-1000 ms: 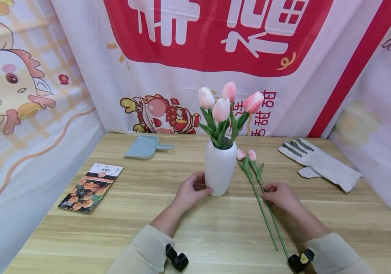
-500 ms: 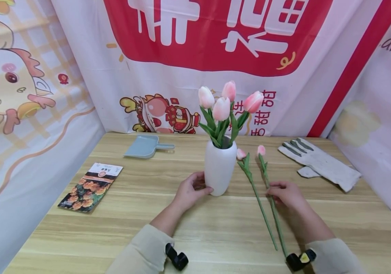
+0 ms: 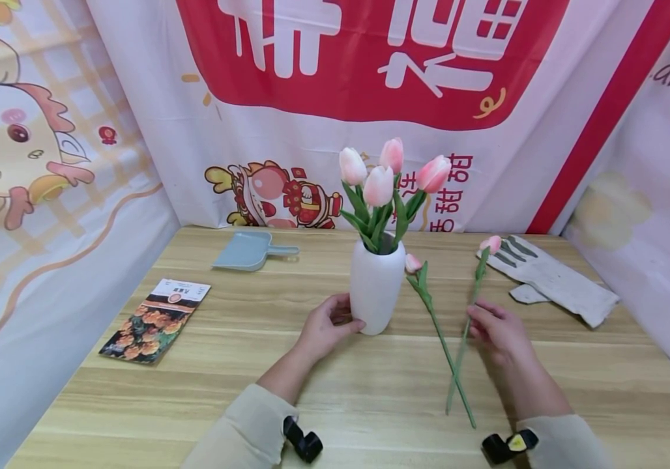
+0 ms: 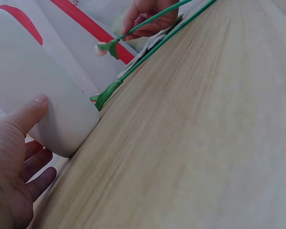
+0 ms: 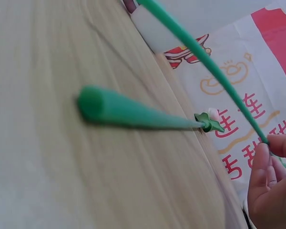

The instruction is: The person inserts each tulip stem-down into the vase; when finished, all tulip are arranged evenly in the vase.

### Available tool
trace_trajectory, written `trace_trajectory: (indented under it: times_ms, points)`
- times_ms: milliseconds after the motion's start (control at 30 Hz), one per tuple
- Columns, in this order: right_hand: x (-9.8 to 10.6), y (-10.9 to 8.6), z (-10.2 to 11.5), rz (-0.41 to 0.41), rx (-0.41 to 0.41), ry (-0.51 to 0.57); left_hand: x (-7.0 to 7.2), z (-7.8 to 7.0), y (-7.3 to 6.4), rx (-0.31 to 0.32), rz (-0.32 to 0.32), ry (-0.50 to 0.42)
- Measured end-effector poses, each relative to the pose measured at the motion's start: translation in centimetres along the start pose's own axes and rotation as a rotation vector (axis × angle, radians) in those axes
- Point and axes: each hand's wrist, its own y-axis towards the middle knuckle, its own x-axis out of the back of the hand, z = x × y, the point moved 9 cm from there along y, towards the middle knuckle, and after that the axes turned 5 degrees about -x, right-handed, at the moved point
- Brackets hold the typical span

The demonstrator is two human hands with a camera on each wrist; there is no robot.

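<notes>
A white vase [image 3: 375,286] stands upright on the table with several pink and white tulips [image 3: 379,187] in it. My left hand [image 3: 324,329] holds its lower left side, thumb across the front, as the left wrist view also shows the thumb against the vase [image 4: 33,71]. Between thumb and fingers, my right hand [image 3: 500,332] pinches the green stem of a single pink tulip [image 3: 490,245]. That stem [image 5: 209,64] is raised off the table in the right wrist view. Another tulip [image 3: 412,264] lies on the table between the vase and my right hand.
Whitish work gloves [image 3: 564,286] lie at the back right, behind the held bloom. A blue-grey dustpan [image 3: 244,252] is at the back left. Nearer on the left lies a seed packet [image 3: 156,320] with orange flowers. Printed cloth [image 3: 288,143] hangs behind the wooden table [image 3: 241,378].
My right hand has drawn one tulip away from the other and lifted it, its bloom swinging right toward the gloves. The left hand and vase have stayed put.
</notes>
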Motion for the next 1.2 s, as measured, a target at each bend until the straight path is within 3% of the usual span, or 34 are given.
trace_trajectory:
  times_ms: [200, 367, 600, 867, 1200]
  points:
    - [0.0, -0.2, 0.1, -0.062, -0.013, 0.226, 0.0, 0.0, 0.0, -0.007, -0.009, -0.027]
    - [-0.1, -0.1, 0.4, -0.113, 0.043, 0.373, -0.1, -0.3, -0.2, 0.005, -0.012, -0.033]
    - [0.1, 0.0, 1.1, -0.189, 0.112, 0.484, -0.1, -1.3, -0.5, 0.022, 0.007, -0.016]
    - [0.3, -0.4, 2.1, -0.244, 0.255, 0.658, -0.1, -0.1, -0.3, 0.004, -0.015, -0.016]
    - [0.2, -1.3, 3.1, -0.254, 0.358, 0.730, 0.0, -0.4, -0.2, -0.002, -0.005, -0.012]
